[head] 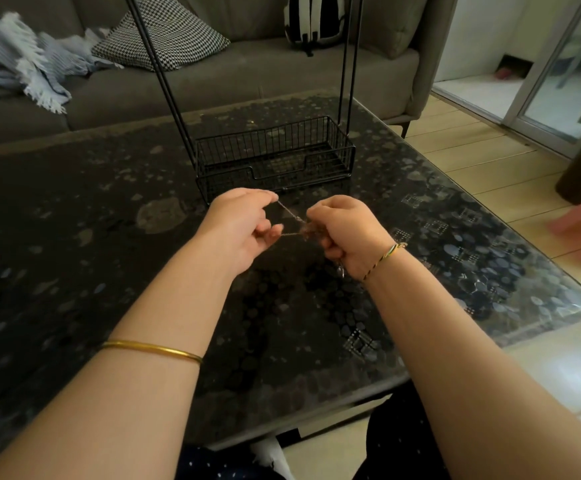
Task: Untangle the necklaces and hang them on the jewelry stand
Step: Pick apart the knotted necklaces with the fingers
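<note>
Two bare forearms reach in from the near edge, a thin gold bangle (150,348) round the left one and a braided cord bracelet (384,258) at the right wrist. Both hands are held above the dark speckled glass-topped table (109,220), close together but not touching. The left hand (240,226) has its fingers curled and pinches fine chain at its fingertips, one strand high near the forefinger and another lower down. The right hand (346,233) is clenched round a small knotted clump, and a little metal piece hangs below its heel. The necklaces (294,216) run taut between the two hands as thin pale strands meeting at that clump; how many chains there are is too fine to tell. Just beyond the hands the jewelry stand (275,150) sits on the table, a black wire basket with slim black rods rising out of the top of the view, and no chain shows in the basket. Behind the table is a grey sofa (247,81) carrying a fringed blue blanket (22,64), a black-and-white patterned cushion (168,32) and a striped bag (313,19). Pale floor tiles (490,161) lie to the right.
</note>
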Tool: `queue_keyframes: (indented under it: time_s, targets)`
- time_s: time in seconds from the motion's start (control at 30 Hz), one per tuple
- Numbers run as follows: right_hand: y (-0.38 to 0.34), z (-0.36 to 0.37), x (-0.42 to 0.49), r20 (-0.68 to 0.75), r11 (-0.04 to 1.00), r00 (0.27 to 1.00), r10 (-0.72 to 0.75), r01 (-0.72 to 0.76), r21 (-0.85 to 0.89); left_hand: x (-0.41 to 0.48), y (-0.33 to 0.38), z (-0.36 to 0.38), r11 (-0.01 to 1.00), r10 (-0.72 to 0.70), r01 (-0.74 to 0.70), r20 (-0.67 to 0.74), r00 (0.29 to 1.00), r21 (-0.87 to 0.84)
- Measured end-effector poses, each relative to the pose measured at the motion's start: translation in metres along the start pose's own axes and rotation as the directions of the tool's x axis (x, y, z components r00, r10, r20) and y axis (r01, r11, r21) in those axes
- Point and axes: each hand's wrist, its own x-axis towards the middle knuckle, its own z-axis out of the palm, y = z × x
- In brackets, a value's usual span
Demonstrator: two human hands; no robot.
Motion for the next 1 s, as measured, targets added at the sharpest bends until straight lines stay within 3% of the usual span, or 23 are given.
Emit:
queue_keyframes:
  time_s: [0.2, 0.33, 0.47, 0.6, 0.83, 1.0]
  targets:
    - [-0.003, -0.006, -0.002, 0.098, 0.985, 0.995, -0.018, 0.035, -0.172, 0.0, 0.002, -0.006, 0.975, 0.092, -0.081, -0.044, 0.995, 0.209]
    - [-0.004, -0.006, -0.008, 0.146, 0.965, 0.986, -0.08, 0.114, -0.237, -0.003, 0.003, -0.009, 0.883, 0.215, -0.172, -0.05, 0.975, 0.436]
    - [-0.001, -0.004, -0.006, 0.089, 0.939, 0.982, -0.169, 0.188, -0.288, -0.002, -0.001, -0.006, 0.802, 0.254, -0.213, 0.005, 0.967, 0.557]
    - [0.001, -0.003, -0.002, 0.011, 0.91, 0.973, -0.23, 0.219, -0.351, 0.0, -0.003, -0.003, 0.783, 0.206, -0.184, 0.032, 0.978, 0.594]
    - [-0.006, -0.002, -0.012, 0.168, 0.931, 0.981, -0.101, 0.153, -0.331, -0.006, 0.002, -0.005, 0.851, 0.146, -0.103, -0.044, 0.988, 0.515]
    - [-0.002, 0.0, -0.009, 0.117, 0.936, 0.982, -0.149, 0.178, -0.304, -0.012, 0.007, -0.002, 0.86, 0.081, -0.053, -0.032, 0.996, 0.508]
